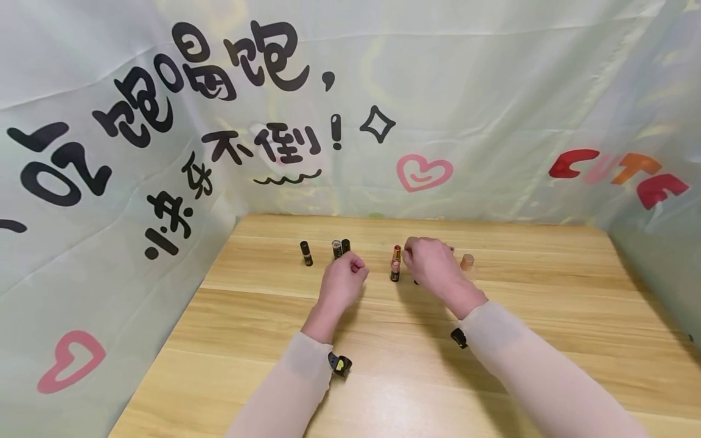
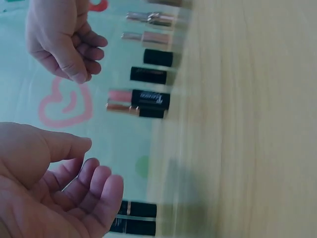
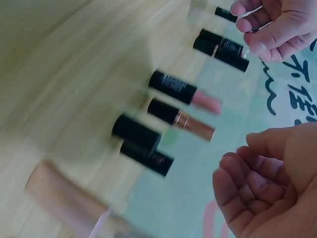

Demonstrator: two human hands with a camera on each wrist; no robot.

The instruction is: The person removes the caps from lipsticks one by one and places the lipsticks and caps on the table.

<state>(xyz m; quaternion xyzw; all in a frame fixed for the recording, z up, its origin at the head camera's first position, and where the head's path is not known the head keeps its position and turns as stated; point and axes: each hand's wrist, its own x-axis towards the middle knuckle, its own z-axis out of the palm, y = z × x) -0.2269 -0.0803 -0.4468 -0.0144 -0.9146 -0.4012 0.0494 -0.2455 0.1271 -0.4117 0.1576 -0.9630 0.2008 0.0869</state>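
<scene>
My left hand [image 1: 342,283], fingers loosely curled and holding nothing, hovers just in front of a pair of black lipsticks [image 1: 346,246]. To its left a single black lipstick [image 1: 306,253] stands upright. My right hand [image 1: 435,264] is also empty, its fingers loosely bent, close to the right of two uncapped lipsticks. One has a black base and a pink bullet [image 3: 207,101]; the other has a copper tube [image 3: 195,126]. Two short black cylinders, one nearer [image 3: 136,134] and one behind [image 3: 147,157], stand beside them, mostly hidden by the right hand in the head view.
Right of the right hand stands a tan cylinder [image 1: 467,262]. A rose-gold lipstick [image 2: 156,38] and a shiny metallic one [image 2: 158,19] continue the row. Everything stands on a wooden table [image 1: 394,371], with a printed cloth [image 1: 482,121] hanging along its back and sides.
</scene>
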